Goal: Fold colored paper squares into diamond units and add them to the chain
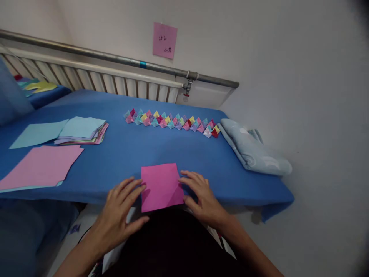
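Observation:
A square sheet of magenta paper (161, 186) lies flat at the front edge of the blue-covered table (121, 154). At its left side is my left hand (122, 204), fingers apart, with fingertips at the paper's edge and the thumb below. My right hand (203, 196) is on the other side, its fingers spread and its fingertips touching the right edge and lower right corner. Neither hand grasps the sheet. Farther back, small folded paper pieces (171, 121) in many colours stand in a long double row.
To the left are a stack of coloured paper (82, 129), a light blue sheet (37, 134) and pink sheets (43, 165). A folded grey-blue towel (253, 148) lies at the right end. Behind stand a radiator (115, 82) and a pipe (100, 56); a pink note (164, 40) hangs above.

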Available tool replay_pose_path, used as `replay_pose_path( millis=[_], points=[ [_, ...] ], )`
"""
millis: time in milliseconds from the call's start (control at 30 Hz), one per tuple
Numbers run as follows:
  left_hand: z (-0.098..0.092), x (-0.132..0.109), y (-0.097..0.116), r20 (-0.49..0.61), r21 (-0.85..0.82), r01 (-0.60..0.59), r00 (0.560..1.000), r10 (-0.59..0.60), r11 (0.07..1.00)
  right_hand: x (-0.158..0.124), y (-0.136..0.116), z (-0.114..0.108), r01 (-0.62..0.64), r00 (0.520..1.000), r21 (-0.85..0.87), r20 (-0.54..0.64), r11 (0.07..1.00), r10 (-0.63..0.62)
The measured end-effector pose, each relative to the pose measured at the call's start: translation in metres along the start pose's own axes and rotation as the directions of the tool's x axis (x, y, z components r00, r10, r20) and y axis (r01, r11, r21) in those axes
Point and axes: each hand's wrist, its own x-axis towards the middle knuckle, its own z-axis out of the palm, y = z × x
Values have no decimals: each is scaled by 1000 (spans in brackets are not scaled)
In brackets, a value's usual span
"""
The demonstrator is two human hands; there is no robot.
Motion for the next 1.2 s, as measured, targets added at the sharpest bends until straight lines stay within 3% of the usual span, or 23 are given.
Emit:
replay_pose_path(
  millis=[67, 133, 267, 400, 600, 733, 867, 967, 1200],
  points=[
    [7, -3, 0, 61, 63, -57, 997, 53, 996, -4, -1, -1, 81, 988, -61, 137, 995, -72],
    [14, -2, -2, 52, 100, -63, 997, 58, 993, -6, 2, 2, 136, 973, -115, 204, 984, -110],
    [19, 4, -12, -36, 82, -83, 996, 86, 993, -3, 12, 9, 173, 977, -149, 152, 974, -150],
    [11, 3, -17, -46, -1, -95, 994, 95, 996, 0, 12, 9, 209, 977, 9, 34, 978, -209],
    [10, 14, -7, -108, -125, 170, 977, -183, 978, 12, 4, 20, 30, 996, 182, -87, 983, -14],
    [13, 27, -3, -76, -169, 337, 932, -353, 926, 24, 9, 33, -137, 970, 238, -166, 962, 179],
    [17, 34, -1, -93, -213, 455, 872, -481, 865, 35, 10, 39, -220, 955, 256, -142, 941, 262],
    [19, 35, 2, -109, -219, 502, 839, -532, 837, 41, 8, 41, -265, 949, 181, -124, 947, 289],
    [23, 37, 5, -128, -83, 522, 839, -529, 849, 48, 4, 38, -243, 966, 39, -87, 969, 245]
  ],
)
